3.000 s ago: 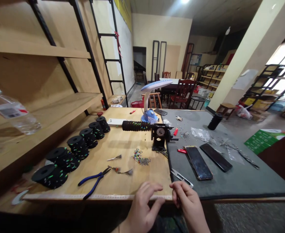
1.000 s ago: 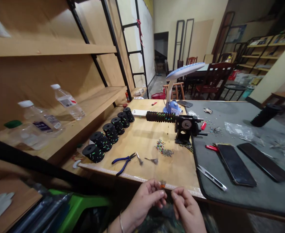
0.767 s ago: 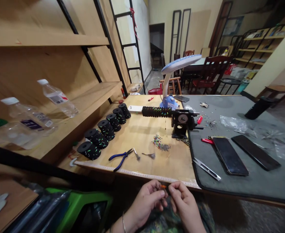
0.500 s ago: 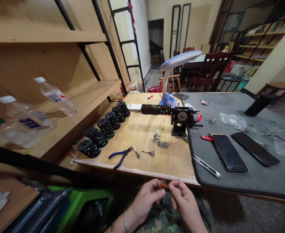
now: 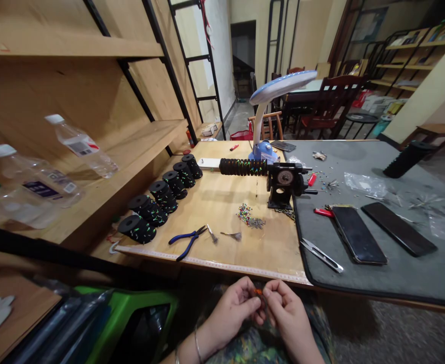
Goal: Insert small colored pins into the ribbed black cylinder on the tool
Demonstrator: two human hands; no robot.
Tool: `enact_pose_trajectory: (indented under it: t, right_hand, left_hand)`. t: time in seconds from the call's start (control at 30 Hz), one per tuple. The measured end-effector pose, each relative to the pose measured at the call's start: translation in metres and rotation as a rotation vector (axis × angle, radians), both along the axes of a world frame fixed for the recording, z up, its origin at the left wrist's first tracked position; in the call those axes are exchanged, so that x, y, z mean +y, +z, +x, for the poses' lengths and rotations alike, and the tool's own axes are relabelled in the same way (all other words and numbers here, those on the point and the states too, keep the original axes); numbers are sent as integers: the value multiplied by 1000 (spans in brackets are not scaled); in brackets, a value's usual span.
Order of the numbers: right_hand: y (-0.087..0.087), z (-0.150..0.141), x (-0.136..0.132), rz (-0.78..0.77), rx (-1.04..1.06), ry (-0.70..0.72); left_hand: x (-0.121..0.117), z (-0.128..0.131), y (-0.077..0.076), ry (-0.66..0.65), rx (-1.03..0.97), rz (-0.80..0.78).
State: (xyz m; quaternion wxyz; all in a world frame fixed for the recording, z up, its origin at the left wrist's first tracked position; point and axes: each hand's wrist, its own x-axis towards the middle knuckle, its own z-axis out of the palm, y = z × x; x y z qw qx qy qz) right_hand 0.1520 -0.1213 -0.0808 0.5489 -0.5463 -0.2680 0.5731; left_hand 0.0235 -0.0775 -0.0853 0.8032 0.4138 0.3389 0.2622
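My left hand (image 5: 241,302) and my right hand (image 5: 281,303) meet over my lap, just below the table's front edge. Between their fingertips is a small orange piece (image 5: 258,291), too small and blurred to name. The left hand's fingers are closed round it, while the right thumb and forefinger pinch beside it. On the table beyond lie a heap of small coloured beads and pins (image 5: 250,216), a thin tuft of wires (image 5: 232,235) and blue-handled pliers (image 5: 187,241). A black foam roll (image 5: 243,167) is mounted on a black winding device (image 5: 283,184).
Several black spools (image 5: 137,229) stand along the table's left side. A blue and white lamp (image 5: 262,146) rises at the back. On the grey mat (image 5: 344,280) lie thread snips (image 5: 321,255), two phones (image 5: 359,235) and loose bits. Plastic bottles (image 5: 82,146) are on the left shelf.
The view has shifted slightly. Both hands stay together over my lap; the left fingers have curled a little more, and less of the orange piece shows.
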Motion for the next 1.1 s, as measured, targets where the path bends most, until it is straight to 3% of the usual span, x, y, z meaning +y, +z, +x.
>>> enact_pose_trajectory:
  t: [0.13, 0.37, 0.77, 1.1]
  right_hand:
    - [-4, 0, -2, 0, -3, -6]
    - [-6, -2, -2, -27, -24, 3]
    - [-11, -4, -4, -22, -34, -5]
    - [-17, -3, -7, -32, -113, 6]
  left_hand:
    - [-1, 0, -4, 16, -42, -76]
    - [0, 0, -1, 51, 61, 12]
    - [0, 3, -7, 111, 69, -54]
    - [0, -2, 6, 153, 184, 130]
